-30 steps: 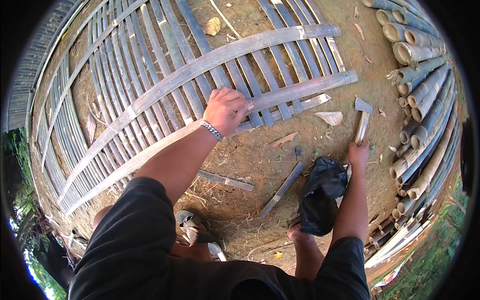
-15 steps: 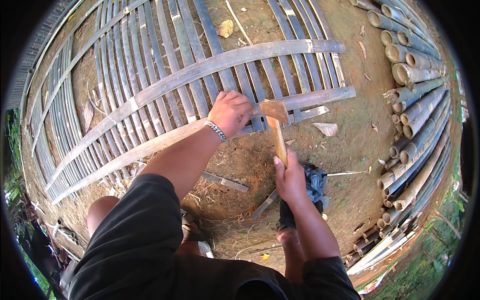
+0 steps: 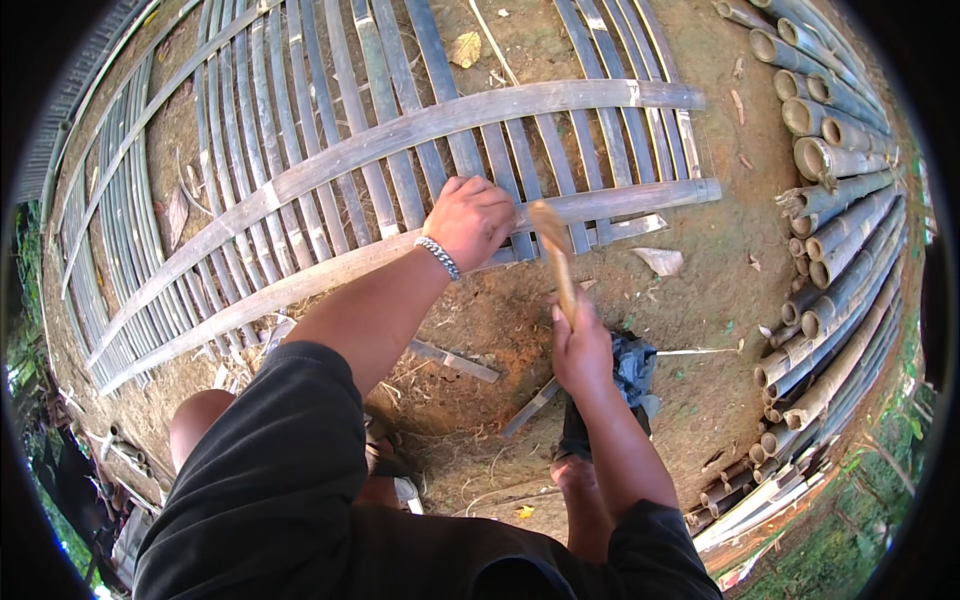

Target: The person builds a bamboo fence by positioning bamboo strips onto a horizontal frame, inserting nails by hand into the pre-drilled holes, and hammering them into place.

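A flat lattice panel of split bamboo slats [image 3: 300, 150] lies on the dirt in front of me. My left hand [image 3: 470, 220], with a metal bracelet at the wrist, has its fingers curled and presses on the panel's lower cross strip [image 3: 300, 285]. My right hand [image 3: 580, 345] grips the wooden handle of a hammer [image 3: 558, 262]. The blurred hammer head sits just right of my left hand, over the same strip. What my left fingers enclose is hidden.
Round bamboo poles [image 3: 830, 200] are stacked along the right. A black bag [image 3: 638, 362] lies by my right wrist. Short bamboo offcuts [image 3: 455, 360] and a wood chip [image 3: 660, 260] lie on the ground. My sandalled foot [image 3: 395, 475] is below.
My right hand has taken the hammer from the ground at the right and swung it left, up to my left hand. The left hand has stayed on the cross strip.
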The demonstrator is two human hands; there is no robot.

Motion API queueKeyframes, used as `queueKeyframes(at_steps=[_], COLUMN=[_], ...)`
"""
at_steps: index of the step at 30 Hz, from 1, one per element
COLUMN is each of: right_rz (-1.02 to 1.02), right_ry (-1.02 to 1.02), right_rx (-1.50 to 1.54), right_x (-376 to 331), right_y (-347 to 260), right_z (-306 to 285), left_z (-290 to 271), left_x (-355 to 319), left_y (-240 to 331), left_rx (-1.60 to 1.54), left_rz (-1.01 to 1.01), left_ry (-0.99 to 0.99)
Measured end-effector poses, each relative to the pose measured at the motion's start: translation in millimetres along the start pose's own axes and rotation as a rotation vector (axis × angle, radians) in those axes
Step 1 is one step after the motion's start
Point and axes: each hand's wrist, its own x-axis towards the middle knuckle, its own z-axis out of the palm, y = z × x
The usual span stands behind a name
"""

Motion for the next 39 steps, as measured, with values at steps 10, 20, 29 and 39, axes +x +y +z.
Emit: queueKeyframes(at_steps=[10,20,29,39], right_rz=[-0.105,-0.085,-0.206,-0.11], right_ry=[0.12,0.123,0.171,0.138], right_rx=[0.037,0.059,0.068,0.165], right_x=[-5,-3,-5,-7], right_y=[10,1,7,-2], right_z=[12,14,8,3], left_z=[-2,-1,7,4], left_x=[0,5,6,6], left_y=[3,5,10,10], left_rx=[-0.029,0.03,0.279,0.284], left_rz=[-0.031,-0.267,-0.345,-0.339], left_ry=[-0.02,0.166,-0.052,-0.066])
